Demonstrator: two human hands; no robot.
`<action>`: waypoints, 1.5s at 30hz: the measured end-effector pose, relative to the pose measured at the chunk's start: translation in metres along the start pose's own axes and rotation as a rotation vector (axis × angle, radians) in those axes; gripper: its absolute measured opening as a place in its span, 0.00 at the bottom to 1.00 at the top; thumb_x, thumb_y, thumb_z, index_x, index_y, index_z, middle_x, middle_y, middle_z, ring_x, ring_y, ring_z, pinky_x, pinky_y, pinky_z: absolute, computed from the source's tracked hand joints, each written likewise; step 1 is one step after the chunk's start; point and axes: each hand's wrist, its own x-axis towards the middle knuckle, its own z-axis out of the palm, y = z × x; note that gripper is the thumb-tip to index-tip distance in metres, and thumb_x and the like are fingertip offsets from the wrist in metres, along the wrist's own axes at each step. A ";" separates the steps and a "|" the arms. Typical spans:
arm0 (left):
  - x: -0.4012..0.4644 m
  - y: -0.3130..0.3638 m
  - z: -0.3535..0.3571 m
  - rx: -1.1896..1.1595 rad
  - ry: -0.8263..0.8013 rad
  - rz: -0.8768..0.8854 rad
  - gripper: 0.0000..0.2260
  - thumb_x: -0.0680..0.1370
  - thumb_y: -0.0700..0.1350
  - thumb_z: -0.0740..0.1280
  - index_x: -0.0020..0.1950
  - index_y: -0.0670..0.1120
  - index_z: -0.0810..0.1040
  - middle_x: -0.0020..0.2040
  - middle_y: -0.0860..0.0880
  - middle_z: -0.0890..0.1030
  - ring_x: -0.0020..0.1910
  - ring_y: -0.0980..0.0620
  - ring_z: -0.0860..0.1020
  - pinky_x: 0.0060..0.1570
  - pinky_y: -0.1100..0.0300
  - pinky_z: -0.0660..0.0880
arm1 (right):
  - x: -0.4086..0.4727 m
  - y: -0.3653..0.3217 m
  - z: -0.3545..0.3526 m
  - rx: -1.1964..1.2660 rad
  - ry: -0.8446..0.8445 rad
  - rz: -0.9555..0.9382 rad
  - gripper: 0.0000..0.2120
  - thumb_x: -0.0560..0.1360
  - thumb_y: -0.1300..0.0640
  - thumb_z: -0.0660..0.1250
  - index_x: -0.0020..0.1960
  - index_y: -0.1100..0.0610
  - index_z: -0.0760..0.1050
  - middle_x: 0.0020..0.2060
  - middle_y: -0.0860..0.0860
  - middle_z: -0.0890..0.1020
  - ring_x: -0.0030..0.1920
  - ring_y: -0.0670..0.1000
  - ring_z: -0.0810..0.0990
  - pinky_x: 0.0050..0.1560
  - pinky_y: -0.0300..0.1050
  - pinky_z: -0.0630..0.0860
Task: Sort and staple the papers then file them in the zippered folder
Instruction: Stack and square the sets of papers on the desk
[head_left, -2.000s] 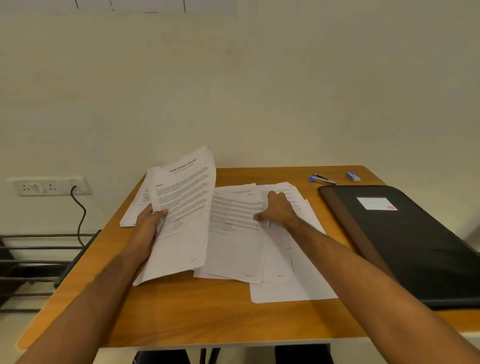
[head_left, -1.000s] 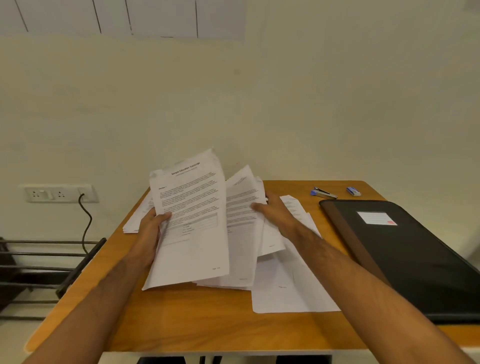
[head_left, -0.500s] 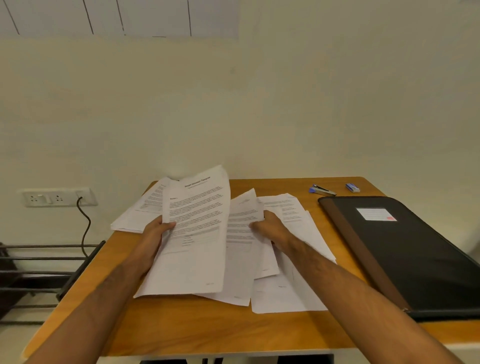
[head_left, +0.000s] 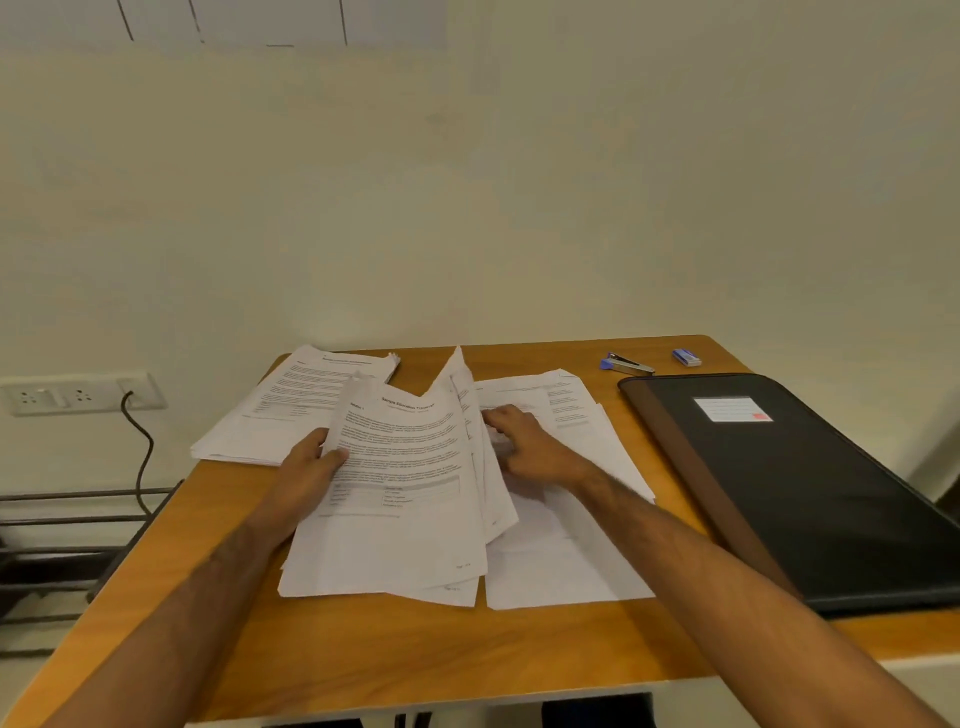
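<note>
wall socket; black cable

Pretty dim, warm yellowish indoor light, soft shadows only, wide-angle bending at the frame edges, and everything's a bit soft and compressed.

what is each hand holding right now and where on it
The left hand grips a printed sheet bundle at its left edge. The right hand curls around further sheets behind it, near their right edge.

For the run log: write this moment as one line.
phase: sorting | left hand: grips held sheets | right hand: tucking a sheet behind them | stapler: untouched | zippered folder: closed
</note>
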 end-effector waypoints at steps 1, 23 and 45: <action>0.000 0.000 0.002 0.018 0.001 0.007 0.09 0.83 0.42 0.63 0.62 0.51 0.73 0.56 0.52 0.81 0.54 0.49 0.81 0.49 0.56 0.77 | 0.002 -0.002 0.001 -0.127 0.019 0.032 0.30 0.76 0.54 0.73 0.76 0.50 0.67 0.73 0.54 0.70 0.71 0.57 0.66 0.71 0.57 0.66; -0.010 0.001 0.007 0.141 0.008 0.058 0.11 0.83 0.45 0.62 0.65 0.48 0.72 0.58 0.50 0.80 0.54 0.48 0.81 0.53 0.51 0.80 | -0.010 0.051 -0.073 0.200 0.429 0.467 0.18 0.78 0.66 0.70 0.67 0.63 0.75 0.61 0.57 0.82 0.54 0.55 0.81 0.49 0.48 0.78; -0.019 0.027 0.004 0.001 -0.034 0.069 0.10 0.82 0.44 0.64 0.63 0.52 0.73 0.58 0.51 0.80 0.55 0.49 0.80 0.56 0.50 0.78 | -0.036 0.003 -0.188 0.475 0.574 0.159 0.11 0.80 0.60 0.69 0.62 0.59 0.80 0.54 0.55 0.86 0.53 0.58 0.86 0.57 0.58 0.82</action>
